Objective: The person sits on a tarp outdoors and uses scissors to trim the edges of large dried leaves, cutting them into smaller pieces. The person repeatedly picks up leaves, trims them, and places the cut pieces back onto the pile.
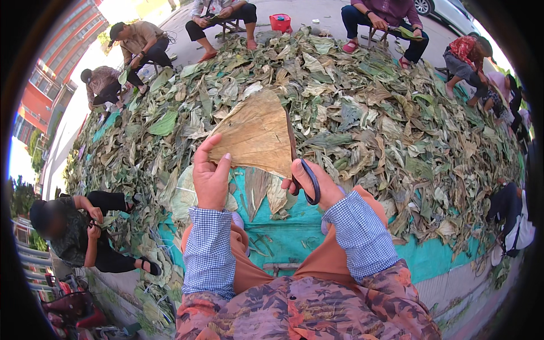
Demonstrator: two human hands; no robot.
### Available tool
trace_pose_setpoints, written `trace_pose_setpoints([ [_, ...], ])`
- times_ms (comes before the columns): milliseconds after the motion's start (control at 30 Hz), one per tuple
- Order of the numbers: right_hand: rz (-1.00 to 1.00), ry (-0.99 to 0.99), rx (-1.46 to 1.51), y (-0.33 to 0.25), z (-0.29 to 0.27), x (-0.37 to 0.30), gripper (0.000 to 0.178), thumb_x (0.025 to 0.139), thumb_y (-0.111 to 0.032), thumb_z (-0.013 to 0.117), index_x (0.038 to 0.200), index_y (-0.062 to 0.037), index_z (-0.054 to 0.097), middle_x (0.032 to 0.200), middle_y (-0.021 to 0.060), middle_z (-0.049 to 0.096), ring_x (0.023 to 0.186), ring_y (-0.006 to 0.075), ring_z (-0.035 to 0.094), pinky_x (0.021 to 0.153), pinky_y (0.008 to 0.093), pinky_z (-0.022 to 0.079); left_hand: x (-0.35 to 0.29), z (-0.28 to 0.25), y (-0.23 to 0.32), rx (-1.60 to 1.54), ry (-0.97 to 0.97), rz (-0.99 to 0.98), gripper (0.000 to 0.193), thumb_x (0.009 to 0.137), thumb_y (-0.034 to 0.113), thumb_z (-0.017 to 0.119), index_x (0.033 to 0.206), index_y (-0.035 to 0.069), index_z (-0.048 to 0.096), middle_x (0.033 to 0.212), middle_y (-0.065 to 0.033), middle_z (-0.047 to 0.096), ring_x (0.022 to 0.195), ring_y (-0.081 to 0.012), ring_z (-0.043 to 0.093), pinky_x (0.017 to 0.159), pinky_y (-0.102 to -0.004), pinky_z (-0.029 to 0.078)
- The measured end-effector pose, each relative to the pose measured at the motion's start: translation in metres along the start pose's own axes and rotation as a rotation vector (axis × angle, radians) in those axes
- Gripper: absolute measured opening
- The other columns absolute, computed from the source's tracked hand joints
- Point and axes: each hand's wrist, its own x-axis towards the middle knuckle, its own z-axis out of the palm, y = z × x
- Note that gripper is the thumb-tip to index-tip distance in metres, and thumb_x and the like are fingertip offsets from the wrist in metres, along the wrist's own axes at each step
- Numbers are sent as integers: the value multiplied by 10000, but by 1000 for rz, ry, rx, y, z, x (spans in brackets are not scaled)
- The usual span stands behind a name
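A large tan, dried leaf [253, 133], broad and roughly triangular, is held up in front of me. My left hand [209, 180] grips its lower left edge, thumb on the near face and fingers toward the back. In my right hand [317, 186] is a pair of scissors [310, 180] with dark handles, its loop around the hand. The scissors' dark blades run along the leaf's right edge; whether they are parted is unclear. Some right fingers are hidden behind the handle. Directly below, loose dried leaves [256, 190] lie on a green sheet [272, 229].
A wide heap of dried and greenish leaves [345, 107] spreads ahead and to both sides. Several people sit around it; one person [73, 226] is close at left. A red bucket [280, 22] stands beyond the heap. Red motorbike [73, 309] at lower left, white car [445, 12] far right.
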Motion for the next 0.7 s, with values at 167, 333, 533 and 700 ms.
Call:
trace_pose_setpoints([
  [167, 5, -46, -82, -7, -4, -2, 709, 917, -717, 414, 941, -27, 571, 833, 63, 636, 707, 99, 574, 671, 251, 485, -1, 2, 2, -25, -16, 20, 462, 870, -96, 573, 1314, 17, 511, 1299, -74, 556, 1089, -130, 582, 877, -256, 501],
  [333, 18, 54, 1, -1, -2, 0, 567, 933, -613, 538, 834, -56, 577, 635, 35, 607, 524, 87, 547, 496, 229, 443, -1, 2, 1, -30, -20, 33, 464, 870, -97, 571, 1316, 18, 509, 1300, -73, 554, 1105, -135, 576, 915, -260, 483],
  [533, 41, 58, 19, -2, -3, 0, 551, 918, -604, 573, 836, -59, 582, 612, 24, 606, 499, 77, 544, 457, 208, 422, -1, 1, 1, -8, -9, 28, 466, 871, -97, 572, 1317, 18, 503, 1306, -75, 552, 1100, -133, 580, 905, -255, 487],
  [700, 18, 40, -72, 0, -3, 1, 590, 933, -642, 499, 866, -59, 556, 714, 35, 627, 613, 77, 575, 560, 224, 459, -1, 3, 2, -15, -14, 26, 470, 869, -101, 572, 1318, 18, 502, 1307, -78, 554, 1096, -132, 585, 900, -254, 492],
])
